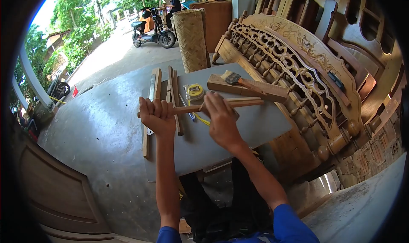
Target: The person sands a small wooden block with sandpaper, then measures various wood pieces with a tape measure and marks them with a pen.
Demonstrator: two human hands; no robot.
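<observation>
My left hand (157, 115) is closed around one end of a thin wooden strip (187, 109), which it holds level above the grey table (251, 134). Over the strip's middle, my right hand (219, 120) is closed on a small brown piece (235, 114) pressed against the wood. That piece looks like folded sandpaper, but the fingers cover most of it. Beyond the strip lies a yellow tape measure (195, 91). A paintbrush (243, 82) rests on a thick wooden block (272, 91). Below the strip a pen (191, 115) is partly hidden.
More wooden strips (175, 94) and a metal ruler (151, 87) lie at the table's left side. A carved wooden headboard (294, 60) leans on the right. A rolled woven mat (190, 40) stands behind the table. Farther back, a person (174, 6) is near a motorbike (155, 32).
</observation>
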